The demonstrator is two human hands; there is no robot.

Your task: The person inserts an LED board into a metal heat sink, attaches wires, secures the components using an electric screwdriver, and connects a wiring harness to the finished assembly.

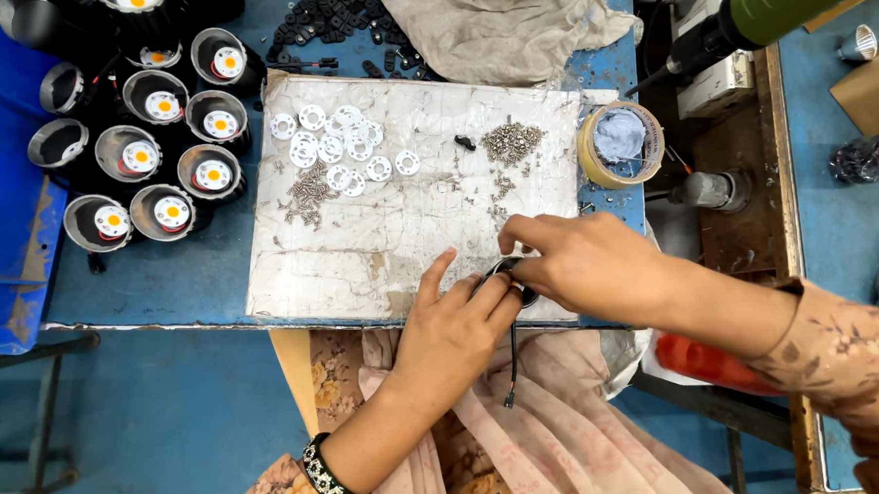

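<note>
We're mid-assembly on one lamp unit: our left hand [452,324] cups a small black lamp housing [507,270] at the bench's [149,286] near edge, fingers closed round it from below, while our right hand [581,266] closes over its top, fingertips pinched on something at the rim; what exactly, we can't tell, it's hidden under the fingers. A black lead [512,356] hangs from the housing down past the edge toward our lap. On the white work sheet [362,250], white ring discs [344,148] sit toward the far left corner w/ a screw pile [309,193] just beside them, and a 2nd screw pile [512,140] lies toward the far right, near the tape roll [619,143]. Finished lamps [154,155] cluster at the bench's left end. By our judgement the part is being seated now; the next move likely calls for a steady left-hand hold and a screw or disc from the sheet.
</note>
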